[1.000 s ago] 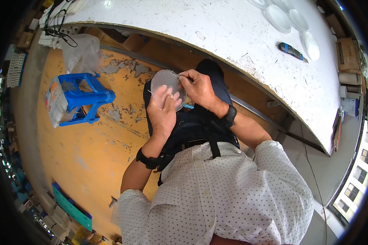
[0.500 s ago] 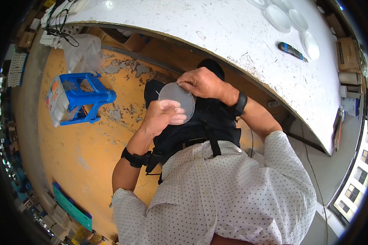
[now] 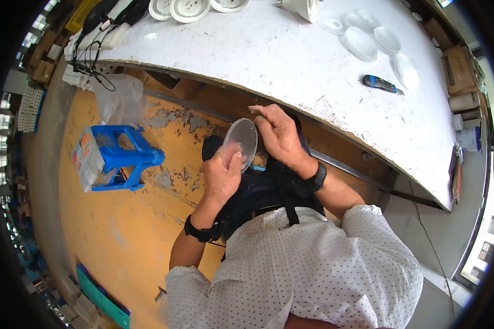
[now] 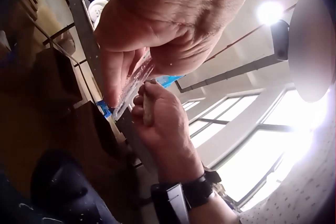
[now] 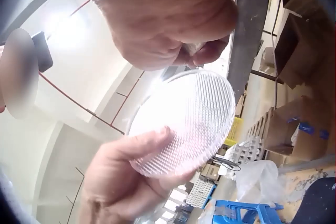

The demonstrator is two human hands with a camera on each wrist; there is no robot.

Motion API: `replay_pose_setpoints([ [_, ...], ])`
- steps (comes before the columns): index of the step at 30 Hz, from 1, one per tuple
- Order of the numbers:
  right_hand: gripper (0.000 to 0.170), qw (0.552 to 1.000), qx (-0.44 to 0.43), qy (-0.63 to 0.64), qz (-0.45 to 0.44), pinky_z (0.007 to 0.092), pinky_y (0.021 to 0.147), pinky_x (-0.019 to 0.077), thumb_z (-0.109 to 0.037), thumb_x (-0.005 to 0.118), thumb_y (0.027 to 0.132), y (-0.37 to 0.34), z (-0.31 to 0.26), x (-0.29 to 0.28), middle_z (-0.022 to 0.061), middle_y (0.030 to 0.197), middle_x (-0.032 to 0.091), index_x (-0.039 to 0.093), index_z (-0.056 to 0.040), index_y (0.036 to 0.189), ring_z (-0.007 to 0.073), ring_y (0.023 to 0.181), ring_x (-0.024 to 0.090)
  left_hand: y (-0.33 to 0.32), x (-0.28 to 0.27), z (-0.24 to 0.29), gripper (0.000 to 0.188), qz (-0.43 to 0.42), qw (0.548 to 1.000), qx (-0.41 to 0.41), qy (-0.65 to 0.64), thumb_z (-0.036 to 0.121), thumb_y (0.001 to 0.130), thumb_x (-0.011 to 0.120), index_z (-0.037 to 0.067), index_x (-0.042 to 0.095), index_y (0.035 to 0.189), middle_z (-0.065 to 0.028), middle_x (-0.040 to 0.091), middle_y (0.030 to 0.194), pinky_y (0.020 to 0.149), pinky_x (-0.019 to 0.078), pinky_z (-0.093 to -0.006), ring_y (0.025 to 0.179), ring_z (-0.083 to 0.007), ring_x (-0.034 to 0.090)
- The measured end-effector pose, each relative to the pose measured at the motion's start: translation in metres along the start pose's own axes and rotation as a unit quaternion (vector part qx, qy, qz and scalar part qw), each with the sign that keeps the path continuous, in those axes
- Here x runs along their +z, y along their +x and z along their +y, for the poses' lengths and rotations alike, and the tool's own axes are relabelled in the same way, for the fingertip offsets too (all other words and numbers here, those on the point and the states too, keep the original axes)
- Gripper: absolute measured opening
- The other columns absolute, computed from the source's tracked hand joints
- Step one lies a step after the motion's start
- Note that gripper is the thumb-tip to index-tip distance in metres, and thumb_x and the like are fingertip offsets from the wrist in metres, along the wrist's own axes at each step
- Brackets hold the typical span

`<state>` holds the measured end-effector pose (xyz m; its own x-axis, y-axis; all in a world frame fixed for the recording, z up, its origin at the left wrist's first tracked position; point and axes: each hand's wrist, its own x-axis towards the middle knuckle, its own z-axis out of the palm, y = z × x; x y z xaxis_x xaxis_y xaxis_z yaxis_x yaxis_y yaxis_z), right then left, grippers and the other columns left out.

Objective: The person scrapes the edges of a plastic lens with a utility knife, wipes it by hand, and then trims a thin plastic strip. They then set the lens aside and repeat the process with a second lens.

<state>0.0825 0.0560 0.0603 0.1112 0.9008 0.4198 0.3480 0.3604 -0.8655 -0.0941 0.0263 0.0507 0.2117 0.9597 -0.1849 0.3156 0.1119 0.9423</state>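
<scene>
A clear round disc with a ribbed surface (image 3: 248,137) is tilted in the left hand (image 3: 223,176), thumb on one face and fingers behind it. The right wrist view shows the disc (image 5: 205,103) nearly face on, pinched at its lower part by the left hand (image 5: 123,176). Beside its upper edge, the right hand (image 3: 282,137) has curled fingers around a small pale piece, which shows between the fingers in the right wrist view (image 5: 193,48). A gap separates the right hand from the disc in the head view.
On the white table (image 3: 230,49) lie several clear discs (image 3: 360,44), a blue and black cutter (image 3: 381,84), white round parts (image 3: 190,7) and dark cables (image 3: 88,66). A blue stool (image 3: 118,156) lies on the orange floor, near a plastic bag (image 3: 121,98).
The disc has turned from facing the head camera to a steeper tilt. The right hand has come off its edge. The head view has shifted, showing more of the table.
</scene>
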Motion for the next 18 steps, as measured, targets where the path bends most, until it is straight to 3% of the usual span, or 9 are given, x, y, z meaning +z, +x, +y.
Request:
replay_pose_setpoints([
  [2,0.024,1.000,-0.025,-0.002,0.008,0.0315,0.064,0.0458,0.006,0.054,0.083,-0.005,0.000,0.005,0.0107,0.073,0.051,0.062,0.0011,0.105,0.0234,0.069,0.053,0.000,0.013,0.000,0.020,0.066,0.996,0.050,-0.015,0.007,0.082,0.059,-0.003,0.062,0.099,-0.0202,0.067,0.085,0.069,0.0527,-0.0347,0.081,-0.0275,0.068],
  [4,0.024,0.997,-0.057,-0.012,0.046,0.0309,0.063,0.0452,0.006,0.056,0.082,-0.006,0.000,0.009,0.0103,0.072,0.051,0.063,0.0011,0.104,0.0230,0.068,0.053,-0.001,0.017,0.008,0.019,0.073,0.995,0.065,-0.012,0.008,0.082,0.059,-0.003,0.062,0.097,-0.0205,0.067,0.085,0.070,0.0523,-0.0354,0.081,-0.0293,0.068],
  [6,0.022,0.999,-0.020,-0.034,0.037,0.0298,0.063,0.0447,0.004,0.058,0.081,-0.009,-0.003,0.008,0.0097,0.072,0.051,0.065,0.0014,0.102,0.0228,0.069,0.053,0.000,0.018,0.016,0.019,0.055,0.996,0.071,0.012,0.007,0.082,0.058,-0.003,0.062,0.097,-0.0209,0.067,0.086,0.071,0.0523,-0.0350,0.082,-0.0306,0.068],
  [10,0.021,0.996,0.011,-0.081,0.039,0.0302,0.058,0.0439,0.000,0.060,0.081,-0.010,-0.007,0.006,0.0113,0.072,0.051,0.066,0.0015,0.101,0.0233,0.064,0.053,0.001,0.026,0.010,0.020,0.044,0.998,0.024,-0.047,0.006,0.081,0.056,-0.005,0.062,0.097,-0.0207,0.067,0.086,0.071,0.0521,-0.0341,0.083,-0.0295,0.068],
  [12,0.023,0.995,-0.016,-0.084,0.047,0.0298,0.056,0.0425,0.004,0.060,0.081,-0.007,-0.004,0.007,0.0099,0.067,0.048,0.064,0.0036,0.104,0.0204,0.059,0.048,0.001,0.025,0.012,0.021,0.049,0.998,0.047,-0.010,0.007,0.081,0.057,-0.005,0.062,0.097,-0.0203,0.067,0.085,0.071,0.0521,-0.0345,0.082,-0.0301,0.068],
  [15,0.020,0.993,-0.025,-0.108,0.032,0.0330,0.055,0.0443,0.000,0.060,0.082,-0.009,-0.009,0.005,0.0118,0.070,0.049,0.065,0.0011,0.101,0.0243,0.060,0.052,-0.003,0.026,0.020,0.020,-0.005,0.992,-0.033,-0.124,0.007,0.081,0.056,-0.004,0.062,0.096,-0.0208,0.067,0.084,0.071,0.0519,-0.0351,0.082,-0.0321,0.067],
  [17,0.020,0.996,-0.036,-0.082,0.022,0.0327,0.054,0.0440,0.001,0.060,0.082,-0.012,-0.012,0.009,0.0115,0.070,0.049,0.065,0.0014,0.101,0.0243,0.060,0.052,0.001,0.020,0.027,0.019,-0.042,0.997,0.067,0.021,0.007,0.081,0.056,-0.004,0.062,0.096,-0.0211,0.066,0.084,0.071,0.0517,-0.0349,0.082,-0.0297,0.068],
  [18,0.020,0.997,-0.055,-0.055,0.016,0.0325,0.054,0.0438,0.001,0.060,0.082,-0.012,-0.013,0.009,0.0113,0.069,0.048,0.065,0.0018,0.101,0.0243,0.060,0.051,0.002,0.020,0.026,0.019,-0.044,0.997,0.066,0.020,0.007,0.081,0.056,-0.004,0.062,0.096,-0.0211,0.066,0.084,0.071,0.0517,-0.0349,0.082,-0.0297,0.068],
])
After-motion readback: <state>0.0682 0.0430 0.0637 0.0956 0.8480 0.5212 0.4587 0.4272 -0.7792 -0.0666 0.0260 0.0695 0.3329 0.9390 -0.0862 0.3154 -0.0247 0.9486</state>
